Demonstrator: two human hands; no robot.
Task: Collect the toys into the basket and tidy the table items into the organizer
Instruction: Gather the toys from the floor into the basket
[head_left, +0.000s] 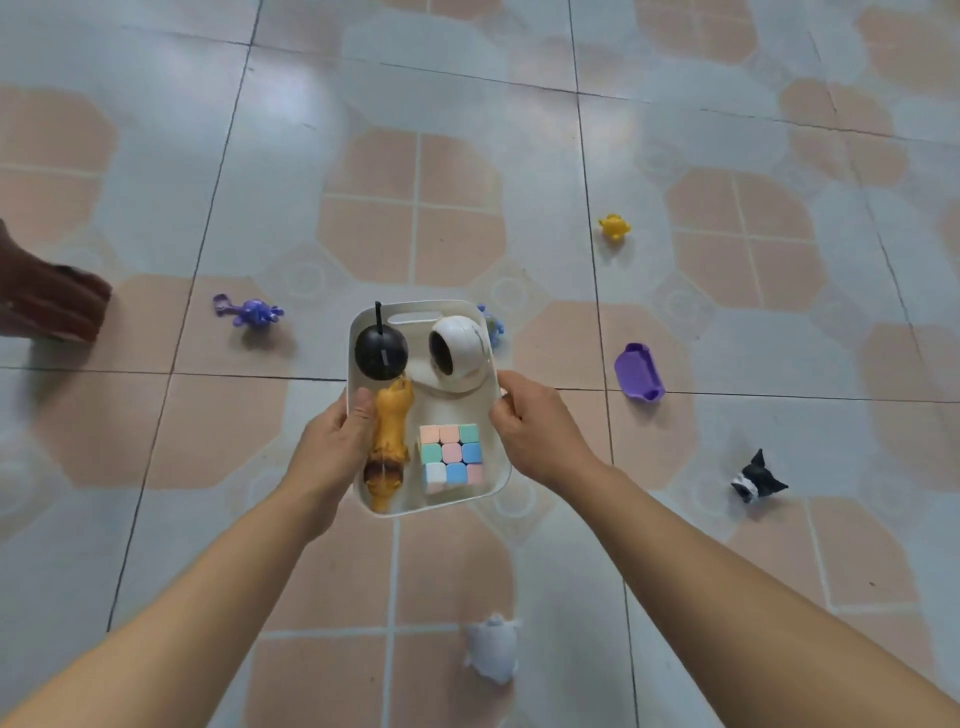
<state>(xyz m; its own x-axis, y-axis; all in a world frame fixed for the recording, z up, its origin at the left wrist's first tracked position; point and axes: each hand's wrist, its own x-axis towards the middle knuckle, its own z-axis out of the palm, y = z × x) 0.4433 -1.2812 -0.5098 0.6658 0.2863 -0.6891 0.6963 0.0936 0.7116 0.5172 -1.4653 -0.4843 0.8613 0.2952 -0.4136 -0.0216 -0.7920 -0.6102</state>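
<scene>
left hand (335, 441) — bare | right hand (535, 431) — bare | forearms — unsleeved

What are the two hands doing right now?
Left hand: closed on the white basket's left rim.
Right hand: closed on the basket's right rim.

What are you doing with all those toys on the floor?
A person is holding a white basket above the tiled floor, with the left hand and the right hand gripping its two sides. Inside it are a pastel puzzle cube, an orange toy animal, a black ball toy and a white round toy. A yellow toy, a purple tub and a black-and-white figure lie on the floor.
</scene>
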